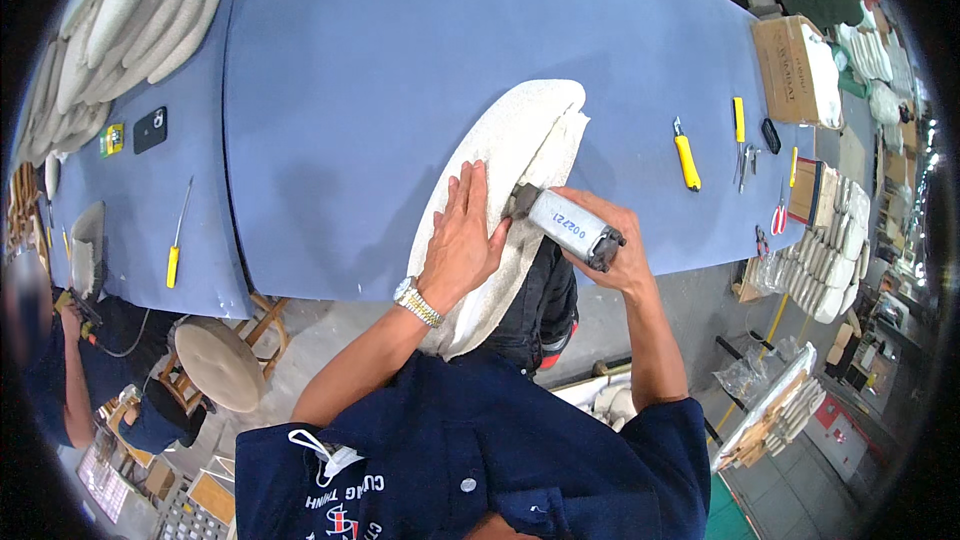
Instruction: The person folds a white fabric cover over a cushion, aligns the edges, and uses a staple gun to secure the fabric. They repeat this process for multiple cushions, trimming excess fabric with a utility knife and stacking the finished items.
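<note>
We have a black phone (151,130) and screwdriver (174,255) left of our left hand (455,245), scissors (779,216) and a cardboard box (782,70) right of our right hand (618,248).

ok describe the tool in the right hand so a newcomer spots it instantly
Find the blue table, then the long cream pad overhanging its near edge. Against that pad, the right hand grips what looks like a staple gun. Its blocky silver body, dark-ended, stands out from the slim yellow-handled screwdriver.
</note>
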`<state>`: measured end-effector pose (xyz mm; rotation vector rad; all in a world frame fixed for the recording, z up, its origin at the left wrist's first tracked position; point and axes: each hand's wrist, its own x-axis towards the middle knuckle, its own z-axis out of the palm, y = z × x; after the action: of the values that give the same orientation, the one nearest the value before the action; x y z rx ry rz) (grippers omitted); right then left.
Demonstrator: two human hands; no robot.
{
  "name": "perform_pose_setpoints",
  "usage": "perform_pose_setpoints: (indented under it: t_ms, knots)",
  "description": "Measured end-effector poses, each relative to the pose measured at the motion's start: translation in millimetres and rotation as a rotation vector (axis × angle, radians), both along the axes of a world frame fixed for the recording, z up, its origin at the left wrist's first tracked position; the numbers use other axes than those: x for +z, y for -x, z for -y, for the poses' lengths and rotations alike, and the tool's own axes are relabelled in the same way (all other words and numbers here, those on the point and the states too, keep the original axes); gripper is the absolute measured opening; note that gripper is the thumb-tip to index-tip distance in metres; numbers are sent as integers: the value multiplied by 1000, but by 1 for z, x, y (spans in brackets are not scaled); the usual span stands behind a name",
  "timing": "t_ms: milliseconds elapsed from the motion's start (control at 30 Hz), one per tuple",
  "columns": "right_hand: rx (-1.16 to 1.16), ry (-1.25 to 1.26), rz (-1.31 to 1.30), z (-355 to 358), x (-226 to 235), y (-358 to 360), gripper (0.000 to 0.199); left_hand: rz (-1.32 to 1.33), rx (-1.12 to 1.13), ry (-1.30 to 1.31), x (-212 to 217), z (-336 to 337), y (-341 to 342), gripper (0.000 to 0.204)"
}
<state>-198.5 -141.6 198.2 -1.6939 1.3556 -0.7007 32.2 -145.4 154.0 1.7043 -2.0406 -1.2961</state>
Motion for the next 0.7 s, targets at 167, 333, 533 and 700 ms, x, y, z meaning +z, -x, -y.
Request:
perform_pose_setpoints:
  t_ms: [167, 333, 533, 700]
  knots:
    - [5, -185, -7, 9, 11, -8, 65, -33, 15, 98, -4, -3, 2, 88]
    - [-9, -153, -72, 10, 13, -17, 65, -49, 49, 28, 0, 4, -3, 85]
    - [-34, -95, -31, -6, 9, -17, 61, -53, 33, 21, 2, 6, -4, 85]
    - [9, -192, -47, 3, 23, -24, 58, -57, 30, 30, 2, 1, -5, 86]
